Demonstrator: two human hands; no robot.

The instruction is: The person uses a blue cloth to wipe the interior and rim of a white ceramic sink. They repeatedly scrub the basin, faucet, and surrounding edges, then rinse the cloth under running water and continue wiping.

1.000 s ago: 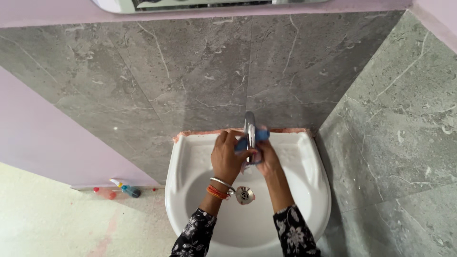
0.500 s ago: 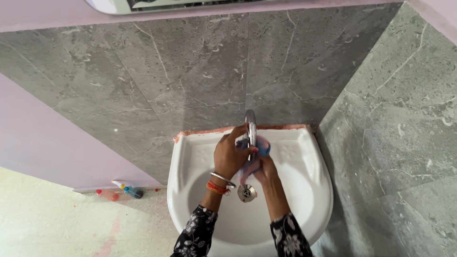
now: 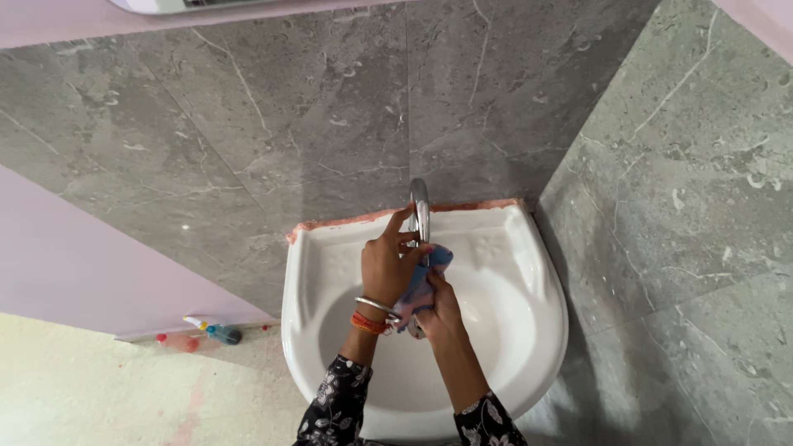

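A white wash basin (image 3: 520, 330) hangs on a grey marble wall. A chrome tap (image 3: 420, 202) stands at its back rim. My left hand (image 3: 388, 264), with bangles at the wrist, rests its fingers on the tap. My right hand (image 3: 438, 310) is closed on a blue and pink cloth (image 3: 423, 277) just below the tap's spout, over the bowl. The drain is hidden under my right hand.
Grey marble tiles (image 3: 289, 124) cover the wall behind and the side wall (image 3: 694, 206) on the right. On the floor at the left lie a small blue bottle (image 3: 221, 333) and a red one (image 3: 178, 340). A mirror's edge (image 3: 173, 5) shows at the top.
My right hand has drawn the cloth down from around the tap toward the bowl, now covering the drain. My left hand stays on the tap. The view shifted slightly.
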